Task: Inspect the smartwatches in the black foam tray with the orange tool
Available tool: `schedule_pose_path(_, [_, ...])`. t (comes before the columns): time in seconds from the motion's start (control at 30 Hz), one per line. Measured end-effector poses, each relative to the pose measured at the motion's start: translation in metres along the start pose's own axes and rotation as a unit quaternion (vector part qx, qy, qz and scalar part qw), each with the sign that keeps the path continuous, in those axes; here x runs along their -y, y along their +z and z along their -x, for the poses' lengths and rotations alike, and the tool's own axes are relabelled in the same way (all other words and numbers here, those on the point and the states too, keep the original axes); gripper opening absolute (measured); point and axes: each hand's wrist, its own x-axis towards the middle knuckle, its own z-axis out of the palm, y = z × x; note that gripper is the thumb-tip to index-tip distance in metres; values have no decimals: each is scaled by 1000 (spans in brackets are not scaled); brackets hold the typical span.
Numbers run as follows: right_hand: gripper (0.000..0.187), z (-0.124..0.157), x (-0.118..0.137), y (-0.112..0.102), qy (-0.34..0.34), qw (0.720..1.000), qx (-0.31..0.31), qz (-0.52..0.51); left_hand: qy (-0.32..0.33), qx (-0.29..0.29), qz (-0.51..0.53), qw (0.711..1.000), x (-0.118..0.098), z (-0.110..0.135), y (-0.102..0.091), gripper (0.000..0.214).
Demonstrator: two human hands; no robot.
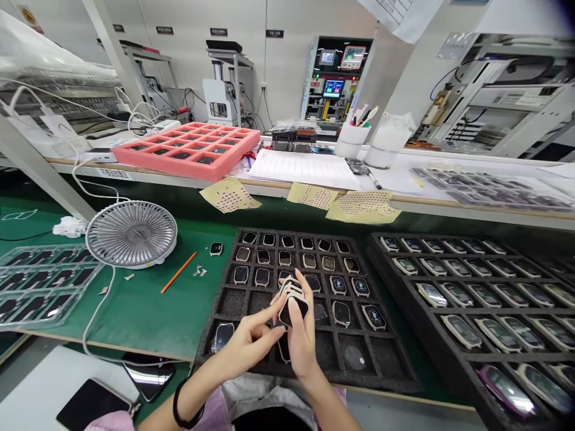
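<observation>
Factory line view here, looking down a green-matted counter (144, 317), with a gray plastic desk fan (132, 234) on the left and a salmon-pink foam tray (188, 149) up on the white shelf (287, 191) behind. Dead center, above a black foam tray (395, 374), the right hand (303, 341) has a firm, clenched grip on a small stack of smartwatch cases (291, 302), held at the fingertips! They're rounded squares with dark, glossy faces, layered slightly offset so their pale edges show in steps. The left hand (247, 341), black band around its wrist, is open, fingers stretched out, its index fingertip (274, 314) against the side of the stack. Below them, the tray's square pockets hold more glassy watch cases against that matte, pitted foam, and some pockets show bare. Just to the right sits a second black tray (376, 251), packed with silver-rimmed watch bodies in neat rows.
</observation>
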Motion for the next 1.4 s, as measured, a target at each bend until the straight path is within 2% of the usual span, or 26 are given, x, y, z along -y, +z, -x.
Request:
schedule_pose_path(0.07, [54, -3, 2, -4, 40, 999, 17, 1, 19, -2, -86, 996, -6, -1, -5, 59])
schedule_pose_path(0.13, [55, -7, 4, -9, 63, 997, 26, 22, 51, 4, -194, 980, -15, -4, -12, 58])
schedule_pose_path(0.2, [56, -11, 4, -13, 51, 996, 28, 66, 110, -23, -303, 946, -23, -8, -17, 61])
schedule_pose_path(0.3, [59, -14, 3, -16, 18, 989, 55, 135, 206, -78, -426, 878, -25, -18, -16, 66])
schedule_pose_path(0.4, [66, -13, -2, -15, -7, 978, 93, 188, 250, -80, -487, 833, -15, -30, -8, 66])
schedule_pose_path(0.53, [72, -9, -8, -14, 1, 968, 103, 229, 276, -109, -499, 814, 5, -40, -2, 60])
schedule_pose_path(0.63, [70, -10, -6, -20, 41, 974, 120, 185, 293, -130, -473, 821, 11, -40, -8, 53])
schedule_pose_path(0.73, [69, -17, 4, -30, 121, 979, 150, 60, 265, -120, -419, 860, 4, -35, -17, 46])
schedule_pose_path(0.83, [61, -29, 16, -39, 225, 952, 199, -56, 251, -83, -383, 885, -8, -30, -19, 49])
schedule_pose_path(0.93, [48, -38, 24, -45, 288, 920, 249, -94, 257, -61, -365, 893, -17, -28, -16, 49])
schedule_pose_path(1.1, [37, -41, 19, -49, 292, 922, 242, -82, 242, -15, -350, 905, -25, -32, -9, 48])
schedule_pose_path(1.23, [37, -36, 9, -55, 279, 935, 196, -99, 236, 38, -332, 912, -29, -37, -7, 46])
schedule_pose_path(1.4, [34, -25, 5, -64, 322, 919, 178, -141, 233, 104, -327, 910, -33, -43, 0, 45])
